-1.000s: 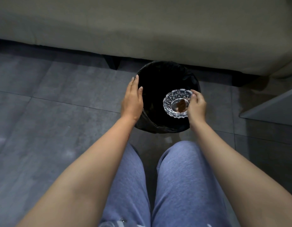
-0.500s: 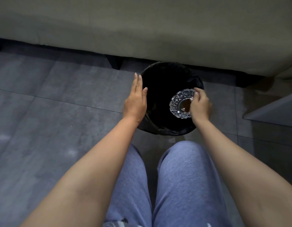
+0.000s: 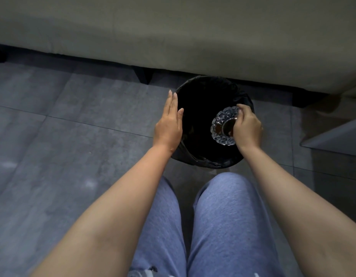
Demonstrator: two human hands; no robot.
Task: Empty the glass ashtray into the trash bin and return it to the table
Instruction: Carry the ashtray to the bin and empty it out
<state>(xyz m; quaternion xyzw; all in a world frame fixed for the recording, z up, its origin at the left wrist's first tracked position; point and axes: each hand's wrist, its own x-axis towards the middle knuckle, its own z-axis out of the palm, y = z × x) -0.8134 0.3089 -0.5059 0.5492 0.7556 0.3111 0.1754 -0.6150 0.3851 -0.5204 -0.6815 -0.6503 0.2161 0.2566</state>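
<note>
Two hands at work: our right hand (image 3: 247, 127) grips the glass ashtray (image 3: 223, 128) over the black-lined trash bin (image 3: 201, 158); left hand (image 3: 170, 123), fingers together, rests flat on its rim. Grey tile floor (image 3: 63, 136), beige sofa (image 3: 173, 33) behind.

The bin's (image 3: 209, 162) mouth lies open in the middle; the left hand (image 3: 169, 124) lines its left rim, and the right hand (image 3: 247, 126) with the ashtray (image 3: 221, 126) covers its right side. The sofa (image 3: 173, 33) blocks the far side, knees (image 3: 223, 196) the near. Bare floor (image 3: 73, 126) lies left.
</note>
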